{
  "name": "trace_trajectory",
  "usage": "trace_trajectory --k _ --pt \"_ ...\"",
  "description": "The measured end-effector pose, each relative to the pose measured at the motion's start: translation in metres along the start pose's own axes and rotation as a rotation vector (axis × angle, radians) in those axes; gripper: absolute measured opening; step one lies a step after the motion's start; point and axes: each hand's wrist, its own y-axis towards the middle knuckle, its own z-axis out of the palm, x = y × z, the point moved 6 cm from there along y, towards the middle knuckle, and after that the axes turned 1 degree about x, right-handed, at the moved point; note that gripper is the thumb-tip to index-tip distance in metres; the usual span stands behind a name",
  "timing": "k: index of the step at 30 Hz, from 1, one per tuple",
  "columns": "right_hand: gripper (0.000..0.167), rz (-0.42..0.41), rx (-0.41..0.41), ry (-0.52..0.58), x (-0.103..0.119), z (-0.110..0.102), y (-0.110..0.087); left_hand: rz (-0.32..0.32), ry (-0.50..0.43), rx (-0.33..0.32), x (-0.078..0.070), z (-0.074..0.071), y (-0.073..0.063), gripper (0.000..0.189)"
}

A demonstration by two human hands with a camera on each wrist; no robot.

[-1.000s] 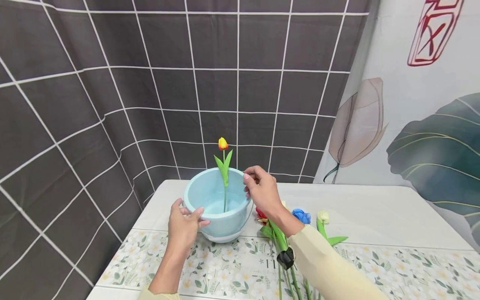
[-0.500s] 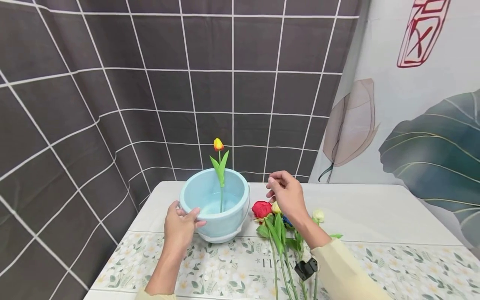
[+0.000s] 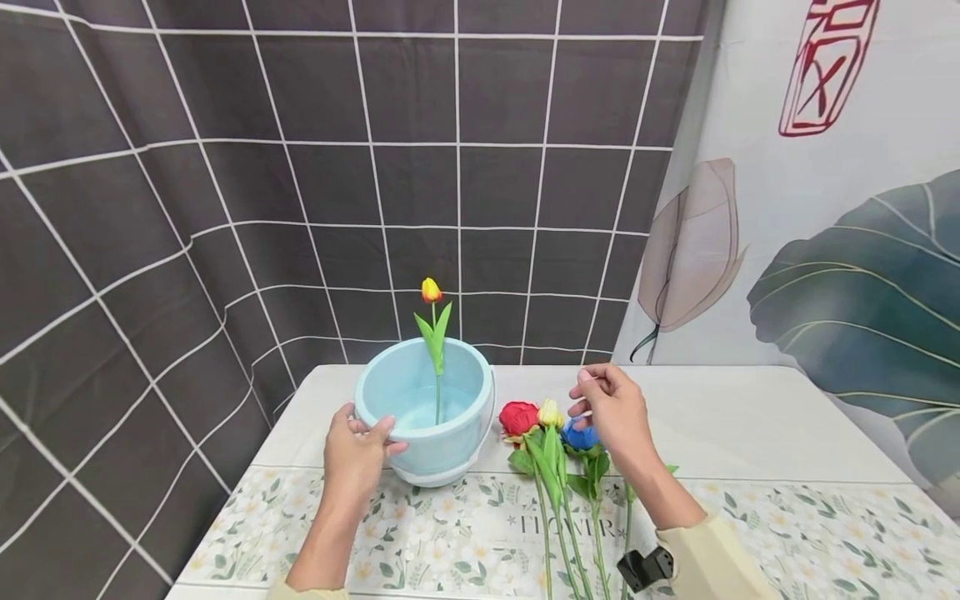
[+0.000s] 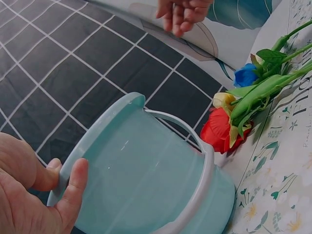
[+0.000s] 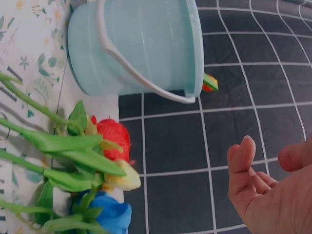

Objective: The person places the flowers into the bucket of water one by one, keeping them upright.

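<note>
My left hand holds the rim of the light blue bucket, thumb on one side of the wall and fingers on the other. In the bucket an orange-yellow tulip stands upright, its stem reaching down inside. My right hand hovers in the air to the right of the bucket, fingers loosely bent and holding nothing. Under and beside it lie a red flower, a pale yellow tulip and a blue flower, with their green stems toward me. The right forearm hides part of another stem.
The white table carries a floral-printed band along its near part. A dark tile-patterned curtain hangs behind and to the left. At the right is a pale curtain with printed leaves. The bucket's white handle hangs down.
My right hand has moved from the bucket's right rim rightward, over the lying flowers, uncovering the red and yellow ones. The left hand keeps its hold on the rim. The view has shifted slightly.
</note>
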Motion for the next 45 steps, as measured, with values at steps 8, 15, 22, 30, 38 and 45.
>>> trace_trajectory --k 8,15,22,30,38,45 --pt "0.031 0.066 -0.018 -0.018 -0.015 -0.02 -0.011 0.002 0.005 0.006 0.001 0.0 0.001 0.071" --pt "0.036 0.111 -0.034 -0.061 -0.023 -0.037 -0.021 0.001 0.001 0.006 -0.001 -0.001 0.0 0.072" --pt "0.043 0.137 -0.028 -0.101 -0.033 -0.049 -0.032 0.004 0.001 0.007 -0.001 -0.001 0.0 0.071" --pt "0.049 0.191 -0.029 -0.123 -0.048 -0.061 -0.042 0.009 0.008 0.007 0.0 -0.001 0.0 0.071" --pt "0.054 0.288 -0.021 -0.121 -0.067 -0.068 -0.051 0.0 0.007 0.014 0.001 -0.001 -0.001 0.07" --pt "0.058 0.363 0.017 -0.144 -0.083 -0.069 -0.059 0.008 -0.004 0.013 -0.002 -0.001 0.001 0.069"
